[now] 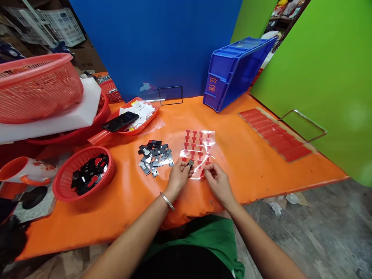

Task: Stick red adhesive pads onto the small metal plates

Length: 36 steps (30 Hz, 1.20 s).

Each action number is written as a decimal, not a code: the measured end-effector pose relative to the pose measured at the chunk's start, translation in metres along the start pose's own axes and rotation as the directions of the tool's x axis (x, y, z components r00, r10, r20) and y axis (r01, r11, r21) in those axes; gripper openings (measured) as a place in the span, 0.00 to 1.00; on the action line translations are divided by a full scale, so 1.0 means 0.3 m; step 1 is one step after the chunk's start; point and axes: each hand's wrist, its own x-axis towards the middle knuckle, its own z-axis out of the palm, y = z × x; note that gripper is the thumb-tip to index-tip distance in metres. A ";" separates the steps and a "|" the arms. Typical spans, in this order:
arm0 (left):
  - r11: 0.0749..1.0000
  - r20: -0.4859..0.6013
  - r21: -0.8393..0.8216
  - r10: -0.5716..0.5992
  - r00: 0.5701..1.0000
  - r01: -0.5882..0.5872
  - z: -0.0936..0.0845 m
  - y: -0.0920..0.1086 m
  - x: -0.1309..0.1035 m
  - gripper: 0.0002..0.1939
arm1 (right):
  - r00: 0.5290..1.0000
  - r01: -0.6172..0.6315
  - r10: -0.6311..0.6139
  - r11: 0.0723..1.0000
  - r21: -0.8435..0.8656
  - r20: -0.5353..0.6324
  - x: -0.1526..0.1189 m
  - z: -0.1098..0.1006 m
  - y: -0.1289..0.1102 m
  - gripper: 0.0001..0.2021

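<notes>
My left hand (179, 176), with a bracelet at the wrist, pinches a small dark metal piece (190, 164) over the lower left of a clear sheet. Rows of red T-shaped stickers (193, 146) cover that sheet. My right hand (217, 181) is at the sheet's lower right corner, thumb and forefinger close together at a red sticker (202, 173); whether the sticker is lifted is too small to tell. Left of the sheet lies a loose pile of black and silver metal pieces (157, 157) on the orange table cover (133, 209).
At the left stand a red basket (62, 190) of black pieces, a mug (20, 170) and stacked red baskets (37, 91). A phone (120, 121) rests on a red scoop (141, 130) with papers. Behind are a blue bin (223, 77) and, rightward, a red sticker sheet (273, 133).
</notes>
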 end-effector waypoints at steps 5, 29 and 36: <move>0.998 -0.012 -0.058 0.029 1.000 -0.029 -0.001 0.008 -0.015 0.04 | 0.986 -0.149 0.161 0.960 0.236 -0.033 -0.001 -0.023 -0.023 0.09; 0.899 0.051 -0.379 -0.214 0.975 0.218 -0.098 -0.011 -0.230 0.11 | 0.995 -0.104 0.103 0.959 0.263 0.020 -0.153 0.191 -0.030 0.09; 0.910 0.053 -0.363 -0.195 0.979 0.201 -0.099 -0.024 -0.224 0.10 | 0.995 -0.090 0.095 0.968 0.233 -0.009 -0.151 0.195 -0.033 0.09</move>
